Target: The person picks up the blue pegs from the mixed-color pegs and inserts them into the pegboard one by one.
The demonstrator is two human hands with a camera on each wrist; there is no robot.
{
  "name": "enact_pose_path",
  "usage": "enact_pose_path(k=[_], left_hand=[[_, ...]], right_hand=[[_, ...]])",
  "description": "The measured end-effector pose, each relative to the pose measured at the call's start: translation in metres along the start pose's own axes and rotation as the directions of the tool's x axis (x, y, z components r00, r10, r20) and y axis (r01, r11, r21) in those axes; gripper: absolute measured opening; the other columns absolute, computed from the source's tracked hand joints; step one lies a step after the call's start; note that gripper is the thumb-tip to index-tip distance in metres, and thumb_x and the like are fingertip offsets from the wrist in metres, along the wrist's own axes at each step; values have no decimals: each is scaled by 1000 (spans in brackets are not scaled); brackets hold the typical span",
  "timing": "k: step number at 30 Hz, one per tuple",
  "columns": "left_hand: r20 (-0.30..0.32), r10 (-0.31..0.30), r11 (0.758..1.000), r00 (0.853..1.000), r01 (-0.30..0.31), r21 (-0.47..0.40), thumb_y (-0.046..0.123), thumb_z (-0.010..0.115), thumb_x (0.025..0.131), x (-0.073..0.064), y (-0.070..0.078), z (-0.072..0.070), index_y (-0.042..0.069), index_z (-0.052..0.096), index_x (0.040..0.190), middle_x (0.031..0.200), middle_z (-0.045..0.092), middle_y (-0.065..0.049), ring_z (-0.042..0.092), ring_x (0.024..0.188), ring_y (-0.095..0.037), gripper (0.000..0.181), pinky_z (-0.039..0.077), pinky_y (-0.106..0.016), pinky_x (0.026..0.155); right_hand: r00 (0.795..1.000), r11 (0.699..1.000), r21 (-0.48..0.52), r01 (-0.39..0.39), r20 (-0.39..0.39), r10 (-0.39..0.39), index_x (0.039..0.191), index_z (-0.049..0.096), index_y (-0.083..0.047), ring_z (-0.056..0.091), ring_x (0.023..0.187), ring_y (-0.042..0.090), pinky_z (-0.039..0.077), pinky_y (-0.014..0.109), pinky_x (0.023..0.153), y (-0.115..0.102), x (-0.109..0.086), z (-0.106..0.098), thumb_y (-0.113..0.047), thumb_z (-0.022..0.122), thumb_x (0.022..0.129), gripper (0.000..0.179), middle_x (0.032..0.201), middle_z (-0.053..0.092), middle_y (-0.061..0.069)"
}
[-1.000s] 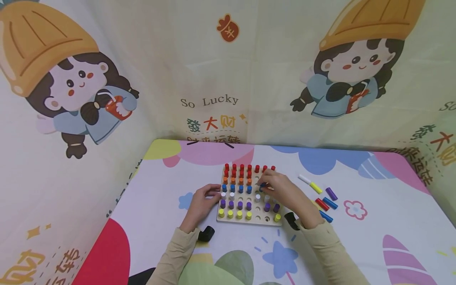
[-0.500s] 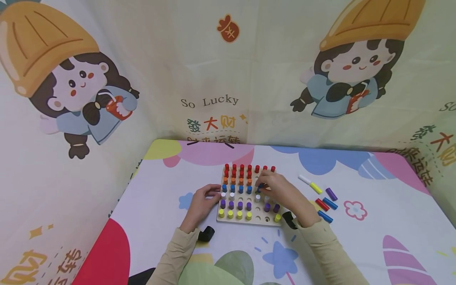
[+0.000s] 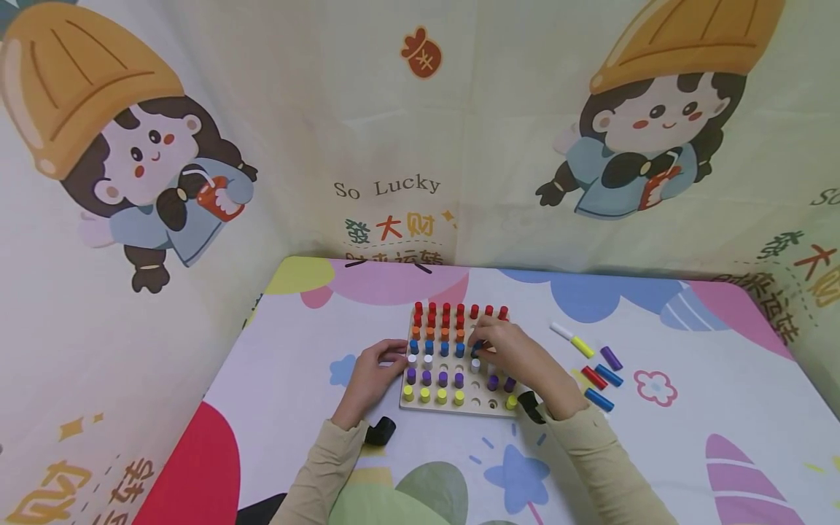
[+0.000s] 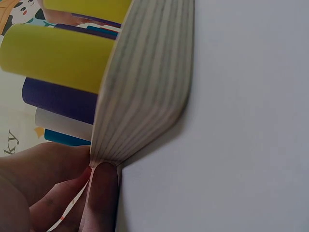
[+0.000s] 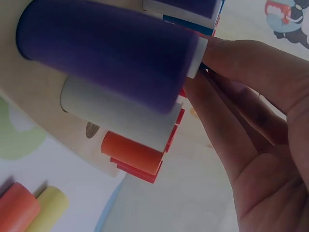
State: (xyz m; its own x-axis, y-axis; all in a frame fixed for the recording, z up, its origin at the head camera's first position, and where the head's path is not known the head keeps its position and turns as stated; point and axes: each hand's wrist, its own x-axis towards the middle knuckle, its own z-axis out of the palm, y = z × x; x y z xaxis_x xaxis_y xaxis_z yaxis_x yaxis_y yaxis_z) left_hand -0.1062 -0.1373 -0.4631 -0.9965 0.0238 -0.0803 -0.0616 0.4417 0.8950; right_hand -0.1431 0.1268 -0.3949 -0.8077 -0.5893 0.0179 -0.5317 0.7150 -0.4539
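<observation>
A wooden pegboard point(image 3: 446, 407) stands on the table with rows of red, orange, blue, white, purple and yellow pegs. My left hand point(image 3: 374, 378) holds its left edge; the left wrist view has the thumb on one side of the board's layered edge point(image 4: 149, 72) and a finger on the other. Between the fingertips of my right hand point(image 3: 518, 355) is a blue peg point(image 3: 475, 351), upright at the blue row, right of the seated blue pegs. Whether it sits in its hole cannot be seen. In the right wrist view a purple peg point(image 5: 106, 53) largely covers it.
Loose pegs lie right of the board: a white one point(image 3: 561, 330), a yellow one point(image 3: 582, 345), a purple one point(image 3: 611, 357), a red one point(image 3: 594, 377) and blue ones point(image 3: 609, 375). Several holes show in the white, purple and yellow rows. A printed cloth wall point(image 3: 499, 219) rises behind the table.
My right hand has shifted slightly left with the blue peg, which has gone from tilted to upright at the blue row. The left hand has stayed at the board's edge.
</observation>
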Motion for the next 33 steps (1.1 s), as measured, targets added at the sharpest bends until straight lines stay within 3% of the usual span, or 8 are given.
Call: enact_pose_path(k=[16, 33], left_hand=[[1, -1, 1000, 1000, 1, -4, 18, 67, 94, 0, 1, 0, 10, 66, 124, 119, 70, -6, 67, 103, -19, 31, 56, -38, 89], [-3, -16, 1000, 1000, 16, 6, 16, 67, 94, -1, 3, -1, 9, 66, 124, 118, 70, -7, 67, 103, -20, 31, 56, -38, 90]], right_hand=[[1000, 1000, -8, -8, 3, 9, 99, 75, -10, 64, 91, 16, 58, 33, 82, 2, -1, 4, -6, 77, 84, 16, 104, 65, 4], [998, 997, -59, -58, 8, 58, 105, 73, -9, 65, 93, 18, 58, 36, 84, -3, -9, -5, -11, 78, 85, 21, 108, 65, 5]])
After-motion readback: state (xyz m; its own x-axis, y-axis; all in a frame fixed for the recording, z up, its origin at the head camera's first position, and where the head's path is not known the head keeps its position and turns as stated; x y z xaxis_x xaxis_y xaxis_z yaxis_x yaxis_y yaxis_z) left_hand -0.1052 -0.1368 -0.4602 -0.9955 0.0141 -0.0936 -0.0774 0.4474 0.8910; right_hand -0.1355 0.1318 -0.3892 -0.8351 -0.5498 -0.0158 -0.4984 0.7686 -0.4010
